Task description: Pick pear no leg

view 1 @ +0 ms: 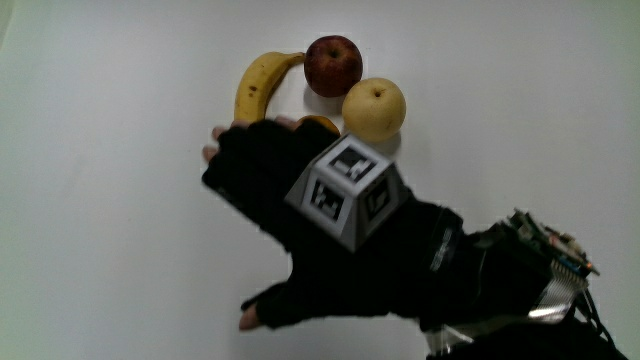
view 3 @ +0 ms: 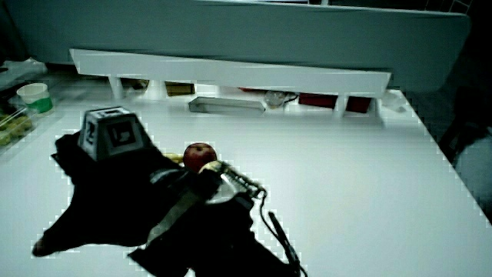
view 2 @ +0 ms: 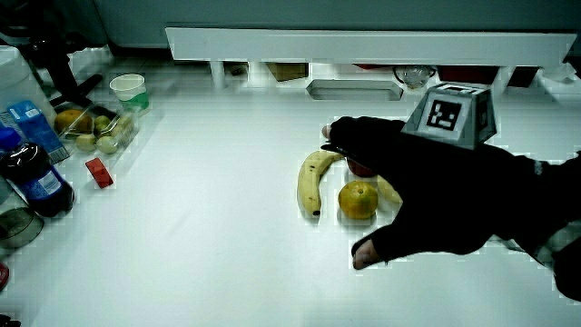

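Pear (view 1: 374,108) is what we look for first: it lies on the white table (view 1: 120,250), touching the red apple (view 1: 333,64) and just beside the hand. By size, we see the table first, then the hand (view 1: 300,215) in its black glove, hovering low over the fruit cluster with fingers spread and relaxed, holding nothing; its fingertips cover part of an orange (view 1: 320,123). The patterned cube (view 1: 347,190) sits on the back of the glove. The banana (view 1: 258,84) curves beside the apple, near the fingertips. In a side view the orange (view 2: 358,200) lies between the banana (view 2: 310,182) and the palm.
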`<state>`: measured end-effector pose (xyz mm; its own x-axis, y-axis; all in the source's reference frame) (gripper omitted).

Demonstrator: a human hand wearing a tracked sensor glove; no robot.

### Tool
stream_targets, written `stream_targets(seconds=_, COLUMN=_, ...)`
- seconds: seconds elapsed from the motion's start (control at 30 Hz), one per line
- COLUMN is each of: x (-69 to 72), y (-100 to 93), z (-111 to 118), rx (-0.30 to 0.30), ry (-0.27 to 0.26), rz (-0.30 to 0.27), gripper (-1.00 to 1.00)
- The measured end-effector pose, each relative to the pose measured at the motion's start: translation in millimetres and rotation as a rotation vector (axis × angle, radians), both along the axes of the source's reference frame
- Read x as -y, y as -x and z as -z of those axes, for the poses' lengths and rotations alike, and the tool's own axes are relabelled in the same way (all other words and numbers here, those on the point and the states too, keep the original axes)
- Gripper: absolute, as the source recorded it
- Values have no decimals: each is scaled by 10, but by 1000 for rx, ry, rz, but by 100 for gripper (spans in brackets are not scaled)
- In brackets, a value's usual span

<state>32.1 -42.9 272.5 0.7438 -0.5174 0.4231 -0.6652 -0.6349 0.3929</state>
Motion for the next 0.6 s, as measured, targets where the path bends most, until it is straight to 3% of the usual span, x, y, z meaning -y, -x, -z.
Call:
stream_targets(seconds=0.03, x=68, y=-29, z=-36, rx=-4, ry=11, rz=15, gripper=0)
stream_targets(seconds=0.07, x=121, y=-45, z=57, rx=-6, ry=-31, rz=-10, gripper=0)
stream_targets(seconds=0.13, x=255, y=-141, z=-129, rx=-22, ry=30, rz=-78, gripper=0)
stream_targets(seconds=0.17, x=302, y=-169, z=-129, rx=-32, ry=16, rz=-90, gripper=0)
stream_targets(seconds=0.23, x=406, y=-255, z=-233, rx=-26, ry=66, rz=-133, gripper=0)
stream_targets(seconds=0.37, x=581, y=-413, z=-451, rx=-82, ry=83, rz=-203, gripper=0)
stream_targets(seconds=0.6, x=787, y=-661, z=-788, rx=-116, ry=178, rz=-302, gripper=0)
